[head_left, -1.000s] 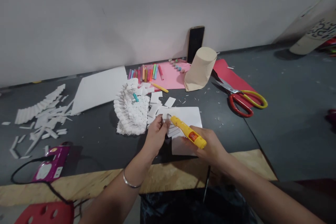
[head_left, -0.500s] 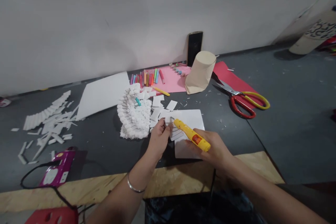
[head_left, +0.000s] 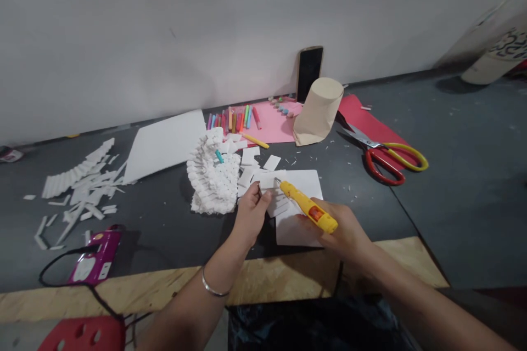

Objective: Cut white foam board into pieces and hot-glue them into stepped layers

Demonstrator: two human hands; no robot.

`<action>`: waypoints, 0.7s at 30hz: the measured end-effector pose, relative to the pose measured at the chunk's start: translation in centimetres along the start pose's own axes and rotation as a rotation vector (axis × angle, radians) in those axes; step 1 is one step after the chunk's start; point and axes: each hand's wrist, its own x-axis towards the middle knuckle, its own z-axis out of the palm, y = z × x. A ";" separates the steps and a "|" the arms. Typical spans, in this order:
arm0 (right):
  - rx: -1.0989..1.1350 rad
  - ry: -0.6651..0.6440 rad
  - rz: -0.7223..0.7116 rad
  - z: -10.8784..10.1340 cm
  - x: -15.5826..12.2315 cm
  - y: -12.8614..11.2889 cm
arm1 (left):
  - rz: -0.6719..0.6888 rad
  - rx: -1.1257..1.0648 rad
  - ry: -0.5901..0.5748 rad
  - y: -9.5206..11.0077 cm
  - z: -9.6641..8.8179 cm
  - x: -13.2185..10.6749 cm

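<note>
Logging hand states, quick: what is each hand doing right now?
Left hand: closed, pinching a small white paper piece.
Right hand: closed around the yellow glue gun.

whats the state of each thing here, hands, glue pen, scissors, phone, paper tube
left hand, pinching the white paper piece
right hand, gripping the yellow glue pen
yellow glue pen, tip close to the white paper piece
scissors, lying flat, blades shut
phone, leaning on the wall, screen dark
paper tube, standing on end
</note>
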 end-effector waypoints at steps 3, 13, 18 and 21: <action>0.004 -0.020 -0.002 0.1 0.0 -0.4 | 0.016 0.019 -0.002 -0.2 0.0 0.0; 0.013 -0.060 0.006 0.6 0.1 -1.2 | -0.017 0.038 -0.012 -0.5 -0.2 0.0; 0.011 -0.055 0.001 0.5 0.1 -1.4 | -0.026 0.027 -0.016 -0.5 -0.2 0.0; -0.001 -0.021 -0.021 0.2 0.1 -1.3 | -0.021 0.025 0.006 -0.3 0.0 0.0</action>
